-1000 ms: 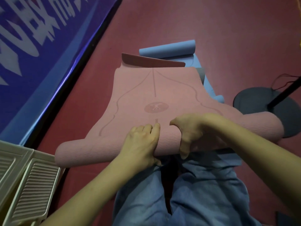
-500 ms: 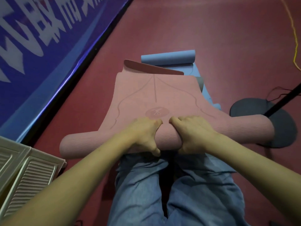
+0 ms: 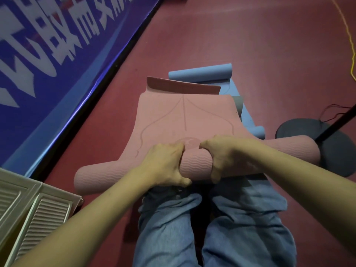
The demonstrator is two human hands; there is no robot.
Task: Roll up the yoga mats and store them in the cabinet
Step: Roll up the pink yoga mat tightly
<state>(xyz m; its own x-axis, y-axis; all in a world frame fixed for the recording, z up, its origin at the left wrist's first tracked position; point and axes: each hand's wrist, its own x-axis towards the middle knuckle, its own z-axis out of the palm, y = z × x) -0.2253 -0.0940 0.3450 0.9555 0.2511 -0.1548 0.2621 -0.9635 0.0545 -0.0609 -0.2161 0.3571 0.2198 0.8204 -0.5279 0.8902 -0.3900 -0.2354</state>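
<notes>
Gripping the rolled part of the pink mat [image 3: 194,162], the left hand [image 3: 163,164] and right hand [image 3: 223,153] are curling tight around it, side by side. The rest is lying flat on the red floor [image 3: 269,54], partly over a blue mat [image 3: 200,73]. White slatted doors [image 3: 28,212] are sitting nearby, beside a blue banner [image 3: 48,45].

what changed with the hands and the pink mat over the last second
The pink mat has been rolled further forward: its roll now reaches the round logo, with less flat mat ahead. The left hand and right hand moved forward with it, fingers curled over the roll, hands closer together. The blue mat beyond, the black stand base and the white louvred doors stayed put.
</notes>
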